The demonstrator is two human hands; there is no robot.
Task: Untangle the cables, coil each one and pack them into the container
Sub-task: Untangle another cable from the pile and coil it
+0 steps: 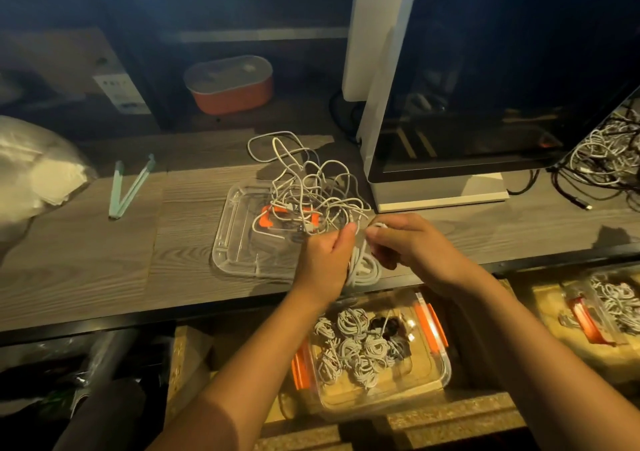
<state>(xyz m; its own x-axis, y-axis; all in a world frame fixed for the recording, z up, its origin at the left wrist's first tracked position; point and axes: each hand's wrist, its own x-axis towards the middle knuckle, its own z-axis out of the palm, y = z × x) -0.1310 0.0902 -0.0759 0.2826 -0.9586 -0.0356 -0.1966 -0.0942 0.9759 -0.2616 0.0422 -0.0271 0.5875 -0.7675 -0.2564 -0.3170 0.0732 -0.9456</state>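
A tangle of white cables lies on the wooden desk, partly over a clear lid with orange clips. My left hand grips a partly wound white coil that hangs below its fingers. My right hand pinches the same cable's free end just right of the left thumb. Below the desk edge sits a clear container with orange clips, holding several coiled white cables and a dark one.
A monitor stands at the right, with more tangled cables beside it. An orange lidded box sits at the back. Green tongs and a plastic bag lie at the left. Another filled container is lower right.
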